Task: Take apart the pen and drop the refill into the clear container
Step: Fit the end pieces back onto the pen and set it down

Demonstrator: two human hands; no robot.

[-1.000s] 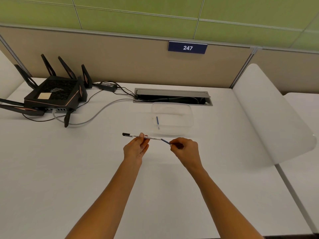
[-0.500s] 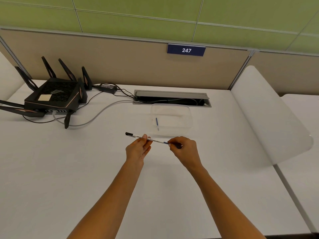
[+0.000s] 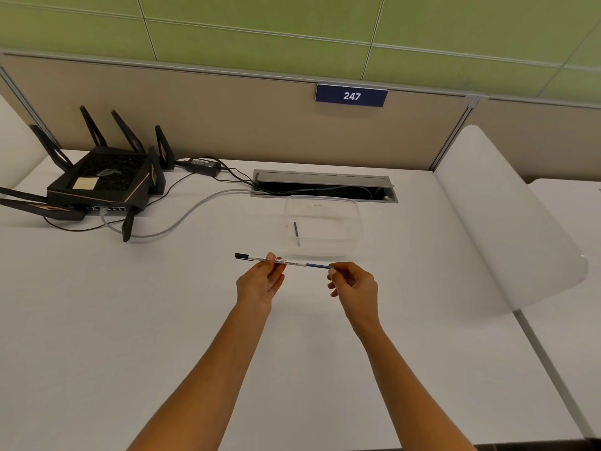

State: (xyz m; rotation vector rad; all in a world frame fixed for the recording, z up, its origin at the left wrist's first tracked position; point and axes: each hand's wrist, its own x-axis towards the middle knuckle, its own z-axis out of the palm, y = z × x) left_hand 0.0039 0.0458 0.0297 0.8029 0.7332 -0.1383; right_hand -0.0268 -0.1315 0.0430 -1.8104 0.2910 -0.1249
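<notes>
A white pen barrel (image 3: 292,262) with a black cap end at its left lies level above the desk, held by my left hand (image 3: 260,281) around its middle. A thin blue refill (image 3: 317,265) sticks out of the barrel's right end. My right hand (image 3: 353,284) pinches the refill's tip between thumb and fingers. Just beyond the pen stands the clear container (image 3: 356,216), with one short blue refill (image 3: 296,230) lying inside near its left wall.
A black router (image 3: 97,187) with several antennas sits at the back left, its cables (image 3: 182,219) running to a cable slot (image 3: 325,187) behind the container. A white curved divider (image 3: 507,222) rises on the right. A partition wall closes the back.
My right hand has drawn away to the right, and more of the blue refill now shows outside the barrel. Both hands sit slightly farther apart than before.
</notes>
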